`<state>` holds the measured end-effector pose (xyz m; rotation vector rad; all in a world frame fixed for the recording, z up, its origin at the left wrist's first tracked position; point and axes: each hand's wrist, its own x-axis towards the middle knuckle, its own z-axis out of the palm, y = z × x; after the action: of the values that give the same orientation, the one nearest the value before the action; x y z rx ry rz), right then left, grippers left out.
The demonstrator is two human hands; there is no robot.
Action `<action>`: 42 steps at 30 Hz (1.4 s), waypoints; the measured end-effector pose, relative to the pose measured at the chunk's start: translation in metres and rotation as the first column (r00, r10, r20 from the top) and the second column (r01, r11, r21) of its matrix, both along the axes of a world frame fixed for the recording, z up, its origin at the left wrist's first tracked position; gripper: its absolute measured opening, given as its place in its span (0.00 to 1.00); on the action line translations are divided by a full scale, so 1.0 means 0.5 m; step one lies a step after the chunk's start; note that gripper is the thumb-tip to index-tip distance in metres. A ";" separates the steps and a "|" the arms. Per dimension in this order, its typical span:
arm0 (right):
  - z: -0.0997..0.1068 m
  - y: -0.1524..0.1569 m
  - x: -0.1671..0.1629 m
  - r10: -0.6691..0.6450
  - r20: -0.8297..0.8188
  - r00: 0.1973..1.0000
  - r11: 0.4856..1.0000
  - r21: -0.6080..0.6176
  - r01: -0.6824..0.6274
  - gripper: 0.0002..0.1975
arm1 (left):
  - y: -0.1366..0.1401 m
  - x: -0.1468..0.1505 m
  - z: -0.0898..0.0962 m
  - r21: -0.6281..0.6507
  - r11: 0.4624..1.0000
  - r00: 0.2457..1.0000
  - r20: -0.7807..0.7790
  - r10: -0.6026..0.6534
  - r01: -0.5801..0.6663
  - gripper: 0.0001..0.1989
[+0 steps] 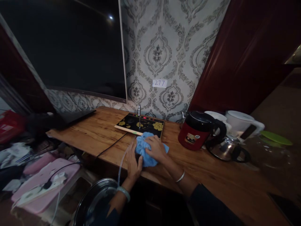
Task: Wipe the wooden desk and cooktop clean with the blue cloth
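Observation:
Both of my hands are together over the front edge of the wooden table, at a bunched blue cloth. My right hand is closed on the cloth from above and the right. My left hand presses against the cloth's left side, thumb and fingers around it; whether something lies inside the cloth is hidden. Just behind them lies a black panel with yellow flowers, small lit marks and a thin metal spout. A clear tube runs down beside my left hand.
On the right of the wooden table stand a red and black kettle, white jugs, a steel teapot and a glass jar with green lid. A steel pot is below left, near a pink box bearing a power strip.

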<state>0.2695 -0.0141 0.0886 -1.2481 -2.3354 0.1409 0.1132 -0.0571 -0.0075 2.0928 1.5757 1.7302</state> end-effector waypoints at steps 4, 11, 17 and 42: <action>0.047 0.064 -0.010 -0.114 -0.025 0.993 0.989 0.090 0.116 0.21 | 0.003 -0.002 0.000 0.009 1.000 1.000 -0.015 -0.002 0.002 0.28; 0.006 0.123 -0.068 -0.179 0.243 0.953 0.976 -0.076 0.203 0.32 | 0.004 -0.007 0.000 0.002 1.000 0.999 -0.039 -0.023 0.023 0.26; -0.002 0.120 -0.073 -0.183 0.267 0.946 0.978 -0.043 0.202 0.28 | 0.006 -0.009 -0.001 -0.013 1.000 0.998 -0.062 -0.012 0.011 0.23; -0.003 0.084 0.203 -0.581 -0.050 0.813 0.810 -0.132 0.571 0.19 | 0.019 -0.007 0.003 -0.133 0.991 0.995 -0.100 0.001 -0.014 0.18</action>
<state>0.3711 0.0280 0.0870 -1.9081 -1.7896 0.1171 0.1099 -0.0478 -0.0061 2.1417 1.6757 1.4976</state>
